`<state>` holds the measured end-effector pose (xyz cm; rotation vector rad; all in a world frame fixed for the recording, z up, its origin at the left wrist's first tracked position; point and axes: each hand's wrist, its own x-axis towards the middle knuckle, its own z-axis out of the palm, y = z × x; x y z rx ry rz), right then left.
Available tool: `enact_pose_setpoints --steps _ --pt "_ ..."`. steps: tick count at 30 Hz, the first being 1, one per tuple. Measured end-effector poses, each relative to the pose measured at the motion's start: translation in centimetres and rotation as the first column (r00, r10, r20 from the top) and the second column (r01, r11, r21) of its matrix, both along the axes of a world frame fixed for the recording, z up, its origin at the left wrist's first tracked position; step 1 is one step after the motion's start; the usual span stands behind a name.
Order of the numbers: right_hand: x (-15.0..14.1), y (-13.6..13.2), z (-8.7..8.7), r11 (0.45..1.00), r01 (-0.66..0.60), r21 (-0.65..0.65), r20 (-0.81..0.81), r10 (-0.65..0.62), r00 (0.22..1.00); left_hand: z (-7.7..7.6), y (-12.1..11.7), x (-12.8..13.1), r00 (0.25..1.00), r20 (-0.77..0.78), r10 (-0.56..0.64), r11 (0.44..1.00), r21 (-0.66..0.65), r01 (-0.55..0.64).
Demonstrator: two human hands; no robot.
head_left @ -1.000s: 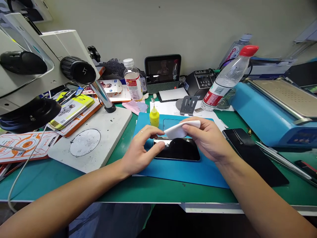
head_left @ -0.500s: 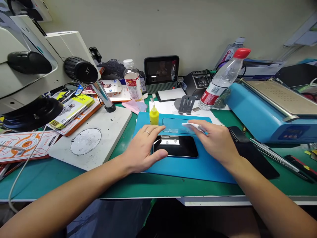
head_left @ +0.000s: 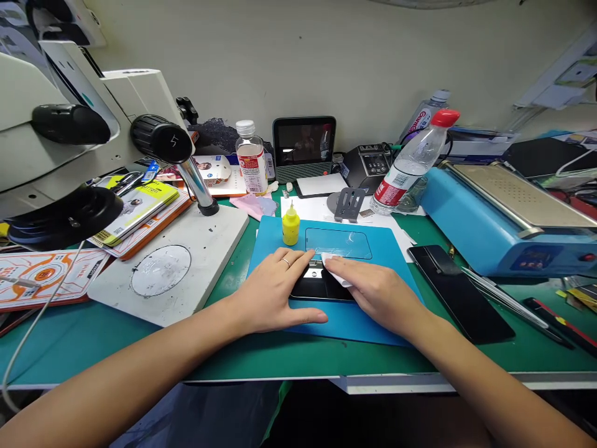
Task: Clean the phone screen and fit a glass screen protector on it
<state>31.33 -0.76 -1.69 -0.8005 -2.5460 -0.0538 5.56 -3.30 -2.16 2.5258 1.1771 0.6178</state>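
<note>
A smartphone (head_left: 319, 288) lies screen up on a blue mat (head_left: 373, 326), its glossy black face reflecting a light. My left hand (head_left: 270, 289) rests over the phone's left end, thumb stretched along the near edge and fingers extended. In my right hand (head_left: 377, 289) is a folded white wipe (head_left: 332, 260), pressed against the phone's screen by the fingers. Behind the phone, a clear screen protector (head_left: 339, 244) with a black border lies flat on the mat. A small yellow dropper bottle (head_left: 290, 226) stands upright beyond my left fingertips.
A microscope stand (head_left: 196, 249) occupies the left. Behind the mat are a phone holder (head_left: 349, 204), a drink bottle (head_left: 253, 158) and a red-capped bottle (head_left: 405, 168). At right sit a blue heating plate machine (head_left: 489, 224), a black slab (head_left: 461, 292) and tweezers (head_left: 513, 305).
My right hand has lowered the white wipe from the air onto the phone's screen, moving left. My left hand has let go of the wipe and settled at the phone's left end.
</note>
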Motion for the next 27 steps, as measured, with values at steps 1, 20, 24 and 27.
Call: enact_pose_setpoints --steps 1,20,24,27 --pt "0.0 -0.1 0.0 1.0 -0.004 0.012 0.009 0.004 1.0 0.0 0.0 0.0 1.0 -0.003 -0.003 1.0 0.002 0.003" --pt "-1.1 -3.6 -0.4 0.977 0.204 0.059 0.137 -0.21 0.968 -0.4 0.4 0.3 1.0 0.011 0.0 1.0 -0.011 0.001" --pt "-2.3 -3.8 -0.5 0.985 0.167 0.044 0.145 -0.172 0.974 -0.3 0.4 0.3 1.0 0.012 -0.002 1.0 -0.029 0.002" --pt "-1.2 -5.2 -0.5 0.991 0.121 0.06 0.132 -0.128 0.983 -0.3 0.4 0.3 1.0 -0.002 0.01 0.999 -0.034 -0.01"
